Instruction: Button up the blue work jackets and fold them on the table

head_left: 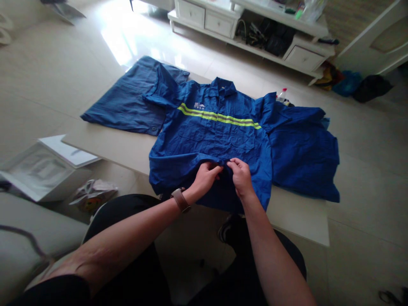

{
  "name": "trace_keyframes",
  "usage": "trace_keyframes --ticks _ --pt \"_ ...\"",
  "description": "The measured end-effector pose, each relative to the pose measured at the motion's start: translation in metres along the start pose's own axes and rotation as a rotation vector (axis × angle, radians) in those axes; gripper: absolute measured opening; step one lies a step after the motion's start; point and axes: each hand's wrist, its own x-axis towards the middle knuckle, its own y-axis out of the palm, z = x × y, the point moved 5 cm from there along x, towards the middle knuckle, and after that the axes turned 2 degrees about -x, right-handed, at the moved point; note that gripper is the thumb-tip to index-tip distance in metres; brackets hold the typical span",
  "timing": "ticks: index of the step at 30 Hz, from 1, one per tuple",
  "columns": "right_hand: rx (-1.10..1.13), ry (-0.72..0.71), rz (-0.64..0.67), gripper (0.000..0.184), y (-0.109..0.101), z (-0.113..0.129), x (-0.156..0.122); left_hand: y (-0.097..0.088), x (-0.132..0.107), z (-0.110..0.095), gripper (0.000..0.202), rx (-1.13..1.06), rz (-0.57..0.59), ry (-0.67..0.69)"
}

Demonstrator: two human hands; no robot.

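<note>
A blue work jacket with a yellow-and-grey reflective stripe lies front up on a pale table, collar pointing away from me. At the middle of its lower front, my left hand pinches the fabric, a brown-strapped watch on its wrist. Just to the right, my right hand grips the jacket's front edge between thumb and fingers. The cloth is lifted and bunched between both hands, and its lower part hangs over the table's near edge. Any fastener at my fingertips is too small to make out.
Folded blue garments lie on both sides, one at left and one at right. A bottle with a red cap stands behind the right one. A white cabinet is beyond; a white box sits at left.
</note>
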Motion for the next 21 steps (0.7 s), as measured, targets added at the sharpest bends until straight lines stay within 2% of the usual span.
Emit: trace_keyframes --ticks 6,10,15,21 --pt "-0.102 -0.054 -0.077 0.025 -0.004 0.003 -0.001 0.005 -0.003 -0.004 0.021 0.022 0.023 0.082" --pt "-0.173 -0.069 -0.093 0.026 -0.005 0.002 -0.001 0.005 -0.007 -0.004 0.016 0.056 0.01 0.07" --pt "-0.105 -0.028 -0.063 0.028 -0.005 -0.002 0.002 -0.002 -0.006 -0.001 0.016 0.077 -0.086 0.027" --pt "-0.037 0.001 -0.012 0.028 0.0 -0.006 0.003 -0.011 -0.003 0.001 0.015 0.115 -0.184 0.064"
